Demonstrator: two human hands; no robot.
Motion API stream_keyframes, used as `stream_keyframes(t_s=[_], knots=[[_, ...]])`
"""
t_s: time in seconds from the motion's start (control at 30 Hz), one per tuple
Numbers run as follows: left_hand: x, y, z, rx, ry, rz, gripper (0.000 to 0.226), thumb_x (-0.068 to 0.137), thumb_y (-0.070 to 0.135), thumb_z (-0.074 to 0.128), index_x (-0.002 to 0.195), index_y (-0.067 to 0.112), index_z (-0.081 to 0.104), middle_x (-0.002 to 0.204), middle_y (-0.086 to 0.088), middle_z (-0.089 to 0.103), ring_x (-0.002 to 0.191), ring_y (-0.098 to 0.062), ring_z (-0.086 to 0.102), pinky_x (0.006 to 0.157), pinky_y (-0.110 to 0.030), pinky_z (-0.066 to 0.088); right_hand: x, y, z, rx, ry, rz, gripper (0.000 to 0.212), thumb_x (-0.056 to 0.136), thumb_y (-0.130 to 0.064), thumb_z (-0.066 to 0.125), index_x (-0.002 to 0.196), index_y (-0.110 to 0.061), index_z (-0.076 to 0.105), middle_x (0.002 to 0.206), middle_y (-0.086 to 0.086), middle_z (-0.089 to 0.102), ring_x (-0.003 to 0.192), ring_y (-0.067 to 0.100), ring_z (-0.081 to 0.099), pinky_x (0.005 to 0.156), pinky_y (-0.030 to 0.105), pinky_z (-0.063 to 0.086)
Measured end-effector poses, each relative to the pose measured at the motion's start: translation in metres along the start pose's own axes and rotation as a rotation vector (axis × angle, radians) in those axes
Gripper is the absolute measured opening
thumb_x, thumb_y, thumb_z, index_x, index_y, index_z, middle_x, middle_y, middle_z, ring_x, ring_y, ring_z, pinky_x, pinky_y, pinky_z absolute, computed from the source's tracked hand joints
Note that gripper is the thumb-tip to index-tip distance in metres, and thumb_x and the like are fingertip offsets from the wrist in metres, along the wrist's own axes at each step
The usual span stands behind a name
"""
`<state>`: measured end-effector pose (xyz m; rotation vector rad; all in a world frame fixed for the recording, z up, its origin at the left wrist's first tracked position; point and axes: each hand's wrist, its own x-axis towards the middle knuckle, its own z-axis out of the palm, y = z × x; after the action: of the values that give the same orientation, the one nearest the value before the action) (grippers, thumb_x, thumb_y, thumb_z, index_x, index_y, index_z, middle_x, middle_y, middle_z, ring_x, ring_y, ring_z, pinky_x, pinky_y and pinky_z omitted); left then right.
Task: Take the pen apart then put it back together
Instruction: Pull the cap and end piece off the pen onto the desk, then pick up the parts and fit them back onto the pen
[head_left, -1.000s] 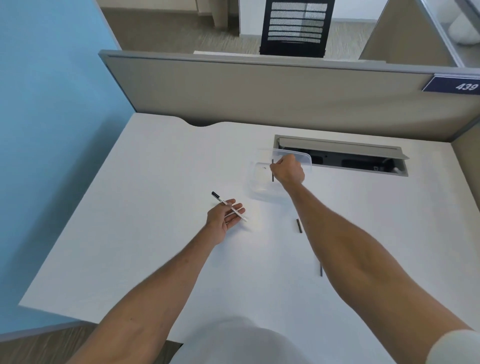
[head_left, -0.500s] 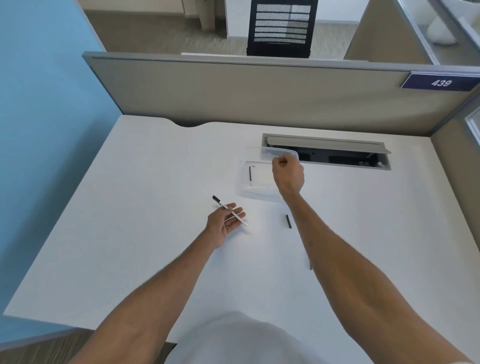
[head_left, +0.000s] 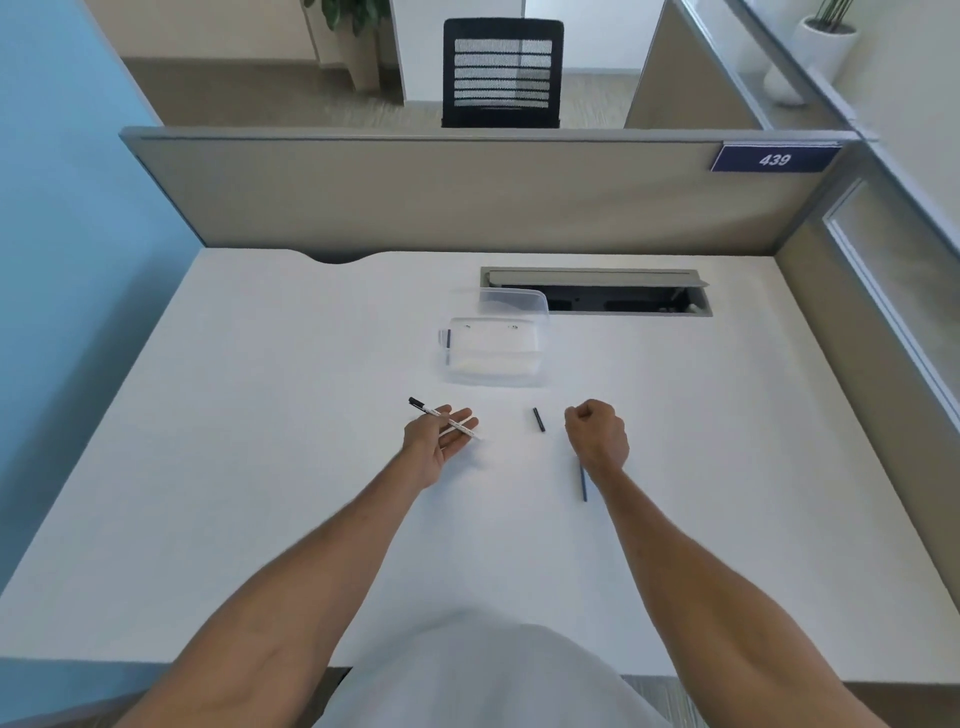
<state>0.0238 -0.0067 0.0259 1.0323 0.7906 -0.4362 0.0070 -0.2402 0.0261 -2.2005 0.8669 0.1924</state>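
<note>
My left hand lies palm up on the white desk, and the white pen barrel with its black end rests across its fingers. My right hand is a closed fist on the desk to the right, with nothing showing in it. Between the hands lies a short black pen piece. A thin dark refill sits by my right wrist, partly hidden under it. Another dark piece stands at the left end of the clear box.
The clear box lies beyond the hands, with its lid behind it. A cable slot is cut into the desk further back. Partition walls close the back and right sides. The desk's left edge borders a blue wall.
My right hand has drawn back from the clear box to the desk beside the short black piece. A dark piece stays in the box. My left hand has kept still with the barrel.
</note>
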Motion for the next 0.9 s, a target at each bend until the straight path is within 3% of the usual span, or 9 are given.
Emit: stream_keyframes(t_s=[0.13,0.33,0.57,0.77,0.9], knots=[[-0.012,-0.011,0.011,0.01,-0.034,-0.003,0.022,0.116,0.0,0.039,0.134,0.005,0.052,0.154,-0.028,0.064,0.125,-0.039,0.068,0.105,-0.043,0.057,-0.016,0.029,-0.008,-0.065,0.011,0.011,0.023,0.102,-0.024,0.058,0.113,-0.011,0.072,0.114,0.005,0.079,0.108,0.034,0.074,0.096,0.04,0.06],[-0.019,-0.028,0.026,0.067,-0.044,-0.041,0.017,0.116,0.003,0.044,0.13,0.005,0.055,0.152,-0.026,0.066,0.118,-0.037,0.068,0.099,-0.04,0.058,-0.037,0.059,-0.011,-0.327,-0.067,-0.083,0.034,0.106,-0.037,0.063,0.127,-0.01,0.065,0.131,0.006,0.072,0.12,0.035,0.072,0.104,0.041,0.057],[-0.024,-0.04,0.024,0.081,-0.042,-0.064,0.018,0.115,0.001,0.046,0.129,0.005,0.056,0.152,-0.025,0.067,0.117,-0.037,0.068,0.098,-0.039,0.058,-0.045,0.071,-0.007,-0.359,-0.039,-0.098,0.033,0.109,-0.035,0.061,0.129,-0.008,0.066,0.137,0.009,0.066,0.126,0.035,0.07,0.107,0.045,0.057],[-0.024,-0.036,0.013,0.057,-0.032,-0.058,0.022,0.115,-0.001,0.042,0.131,0.005,0.055,0.154,-0.025,0.065,0.119,-0.037,0.067,0.098,-0.038,0.058,-0.045,0.063,-0.003,-0.366,-0.049,-0.102,0.024,0.106,-0.015,0.055,0.124,-0.005,0.069,0.135,0.01,0.069,0.125,0.035,0.07,0.106,0.046,0.057],[-0.024,-0.028,0.009,0.052,-0.016,-0.041,0.041,0.114,-0.003,0.036,0.152,-0.001,0.052,0.155,-0.025,0.065,0.119,-0.038,0.067,0.098,-0.037,0.058,-0.043,0.053,-0.002,-0.353,-0.065,-0.139,0.023,0.105,-0.017,0.057,0.12,-0.006,0.07,0.131,0.008,0.071,0.121,0.035,0.07,0.108,0.046,0.055]])
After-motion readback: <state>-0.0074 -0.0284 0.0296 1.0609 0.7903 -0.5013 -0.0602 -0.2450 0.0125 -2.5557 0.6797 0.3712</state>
